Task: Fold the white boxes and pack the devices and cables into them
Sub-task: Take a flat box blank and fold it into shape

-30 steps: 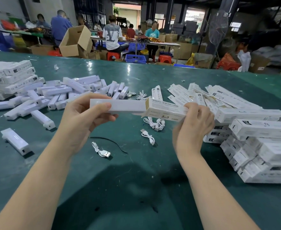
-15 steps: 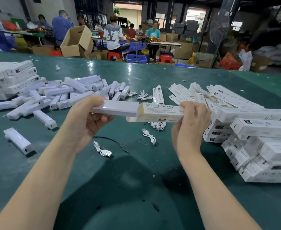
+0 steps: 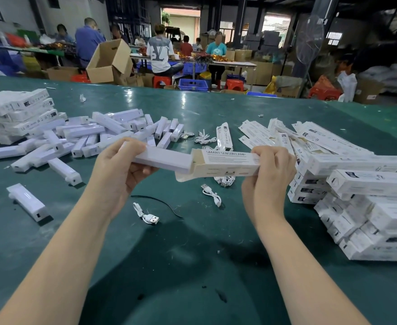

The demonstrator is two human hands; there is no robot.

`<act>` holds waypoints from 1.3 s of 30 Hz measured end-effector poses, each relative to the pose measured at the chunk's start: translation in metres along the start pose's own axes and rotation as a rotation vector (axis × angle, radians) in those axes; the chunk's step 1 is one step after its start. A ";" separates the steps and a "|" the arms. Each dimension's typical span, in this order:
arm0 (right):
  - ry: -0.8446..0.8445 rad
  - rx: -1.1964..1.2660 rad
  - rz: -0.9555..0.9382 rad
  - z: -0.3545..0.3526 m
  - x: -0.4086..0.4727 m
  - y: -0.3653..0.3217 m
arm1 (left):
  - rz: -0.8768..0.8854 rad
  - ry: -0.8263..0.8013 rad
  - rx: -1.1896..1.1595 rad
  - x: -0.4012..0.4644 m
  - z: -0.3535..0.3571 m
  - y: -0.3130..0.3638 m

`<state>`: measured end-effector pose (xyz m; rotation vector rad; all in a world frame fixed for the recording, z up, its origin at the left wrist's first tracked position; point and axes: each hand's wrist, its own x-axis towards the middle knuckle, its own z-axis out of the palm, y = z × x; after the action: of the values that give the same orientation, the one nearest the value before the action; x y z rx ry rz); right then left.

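The device [image 3: 162,158], gripped by the left hand [image 3: 120,170], is half inside the box [image 3: 228,164] clasped by the right hand [image 3: 268,174]; misalignment could crush the open flap.

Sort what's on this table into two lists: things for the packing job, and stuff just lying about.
For the job:
left hand gripping long white lamp bar
right hand gripping printed white carton
loose white lamp bars
flat unfolded cartons
coiled white USB cables

Lying about:
thin black wire
brown cardboard box
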<state>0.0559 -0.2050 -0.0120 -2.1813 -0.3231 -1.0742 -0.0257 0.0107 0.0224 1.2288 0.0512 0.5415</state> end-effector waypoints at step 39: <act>-0.251 -0.104 0.055 0.001 -0.007 -0.013 | 0.463 -0.148 0.669 -0.027 0.032 -0.027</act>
<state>0.0459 -0.1942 -0.0121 -2.4088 -0.3222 -0.8038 -0.0295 -0.0349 0.0028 1.9516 -0.1983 0.8725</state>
